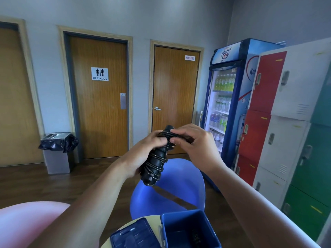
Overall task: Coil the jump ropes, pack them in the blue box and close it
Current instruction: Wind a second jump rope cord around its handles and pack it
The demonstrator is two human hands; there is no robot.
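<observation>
My left hand point(147, 149) grips the wound jump rope point(155, 165), my right hand point(194, 142) pinches its cord at 12 o'clock; should that pinch slip, the springy cord likely unwinds short of the open blue box point(186, 223) at 6 o'clock.

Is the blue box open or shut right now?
Open: the blue box shows its interior from above, and its lid lies beside it on the left.

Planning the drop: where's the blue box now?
Head view, bottom centre: the blue box sits open, its lid lying to its left, just in front of the blue chair.
</observation>
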